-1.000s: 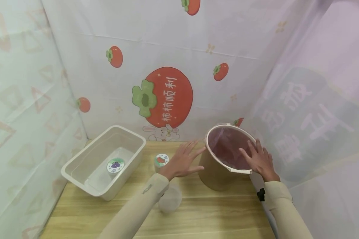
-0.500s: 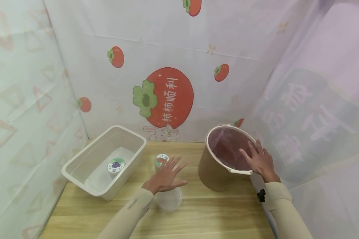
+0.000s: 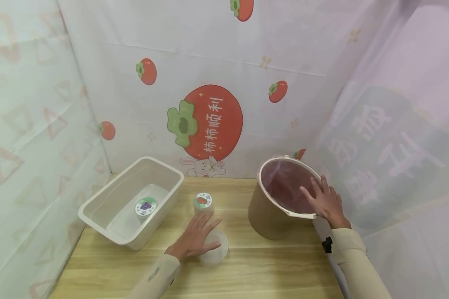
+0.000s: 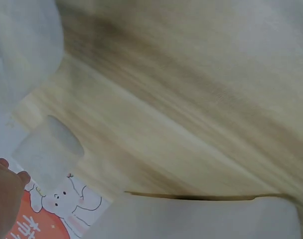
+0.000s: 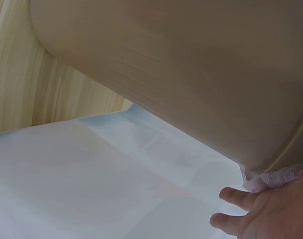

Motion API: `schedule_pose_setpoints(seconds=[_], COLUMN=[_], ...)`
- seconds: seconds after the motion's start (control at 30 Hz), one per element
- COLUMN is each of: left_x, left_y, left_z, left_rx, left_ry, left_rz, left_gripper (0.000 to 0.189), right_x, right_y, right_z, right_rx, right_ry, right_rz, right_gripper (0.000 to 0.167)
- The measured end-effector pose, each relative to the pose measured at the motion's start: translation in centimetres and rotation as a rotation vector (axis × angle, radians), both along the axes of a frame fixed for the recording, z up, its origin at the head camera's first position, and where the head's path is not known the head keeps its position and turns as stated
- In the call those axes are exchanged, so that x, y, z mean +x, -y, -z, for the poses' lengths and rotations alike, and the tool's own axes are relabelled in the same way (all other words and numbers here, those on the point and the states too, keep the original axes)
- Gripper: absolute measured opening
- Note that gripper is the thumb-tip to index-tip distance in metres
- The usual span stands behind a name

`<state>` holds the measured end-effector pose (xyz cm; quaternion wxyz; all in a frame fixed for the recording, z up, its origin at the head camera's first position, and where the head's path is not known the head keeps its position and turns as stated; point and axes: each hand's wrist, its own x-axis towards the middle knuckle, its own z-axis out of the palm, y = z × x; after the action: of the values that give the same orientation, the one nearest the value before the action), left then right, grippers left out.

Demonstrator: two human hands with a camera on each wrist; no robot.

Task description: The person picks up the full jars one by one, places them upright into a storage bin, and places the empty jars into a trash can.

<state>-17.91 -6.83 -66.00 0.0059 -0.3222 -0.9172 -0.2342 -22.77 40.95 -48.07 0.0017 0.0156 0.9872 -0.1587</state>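
My left hand (image 3: 193,237) hovers with spread fingers over the table, its fingertips in front of a small white canister (image 3: 203,201) with a red-fruit lid and its thumb over a clear round container (image 3: 217,251). The left wrist view shows the plain side of the canister (image 4: 48,149) and the clear container (image 4: 24,55). At the right, my right hand (image 3: 326,203) rests with spread fingers at the rim of a brown trash bin (image 3: 271,220). In the right wrist view, a thin plastic liner (image 5: 276,180) shows under the bin's rim beside the hand.
A cream rectangular basin (image 3: 97,226) stands at the left, holding another canister (image 3: 146,207) with a purple-grape lid. Printed cloth walls (image 3: 303,45) enclose the wooden table (image 3: 254,274) at the back and both sides.
My left hand has drawn away from the bin, moving left and toward me across the table, which uncovers the red-fruit lid. The right hand stays at the bin's rim.
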Motion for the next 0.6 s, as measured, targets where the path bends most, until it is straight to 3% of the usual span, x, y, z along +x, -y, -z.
schedule_pose_setpoints(seconds=[0.2, 0.6], left_x=[1.0, 2.3], left_y=[0.6, 1.1], left_z=[1.6, 2.9], left_rx=[-0.021, -0.078], left_ry=[0.019, 0.023], left_rz=[0.015, 0.048], left_gripper=[0.086, 0.097], right_x=[0.1, -0.2], right_y=[0.2, -0.1], right_z=[-0.1, 0.3], right_rx=[0.012, 0.019], right_ry=[0.010, 0.002], right_rz=[0.002, 0.003], right_gripper=[0.094, 0.093])
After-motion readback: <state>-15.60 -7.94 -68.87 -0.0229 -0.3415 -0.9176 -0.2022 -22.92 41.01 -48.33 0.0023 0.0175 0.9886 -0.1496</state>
